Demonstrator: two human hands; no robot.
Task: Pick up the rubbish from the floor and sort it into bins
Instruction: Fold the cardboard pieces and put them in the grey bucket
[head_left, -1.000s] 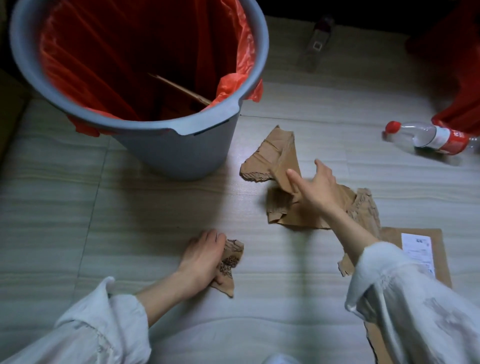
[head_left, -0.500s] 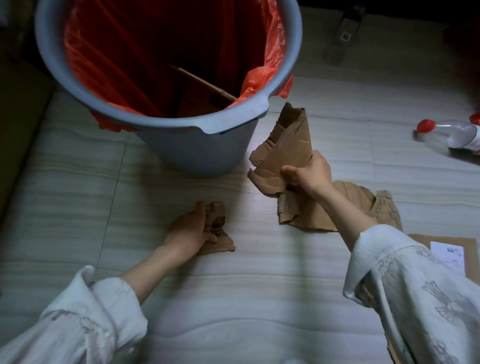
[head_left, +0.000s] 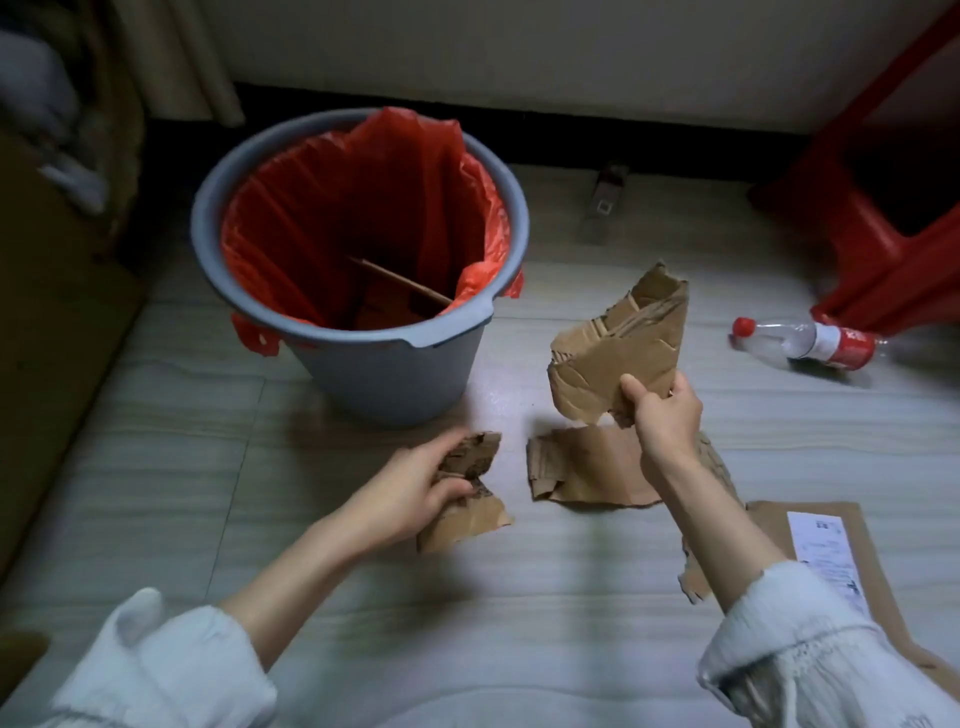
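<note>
Pale striped floor tiles (head_left: 156, 467) run up to a dark skirting, and on them stands the grey bucket (head_left: 395, 374), lined with a red bag (head_left: 363, 208), a thin brown stick (head_left: 400, 283) leaning inside. And look at the right hand (head_left: 662, 415): it grips a large torn cardboard piece (head_left: 618, 343) by its lower edge, thumb in front and fingers (head_left: 680, 387) curled behind, the piece held upright above the floor, just right of the bucket's rim. Below that hand another torn cardboard sheet (head_left: 582, 467) lies flat on the tiles. Over to the left hand (head_left: 410, 493): it holds a small crumpled cardboard scrap (head_left: 467, 488), fingers wrapped round its upper part, the scrap's lower end low against the floor, near the bucket's base. At the right edge lies a flat cardboard panel (head_left: 878, 571) with a white label (head_left: 826, 556), partly under the right sleeve (head_left: 800, 660). Farther back, a clear plastic bottle (head_left: 810, 343) with a red cap and red label lies on its side beside a red stool (head_left: 893, 244). A small dark object (head_left: 605, 202) lies near the skirting, too blurred to make out.
</note>
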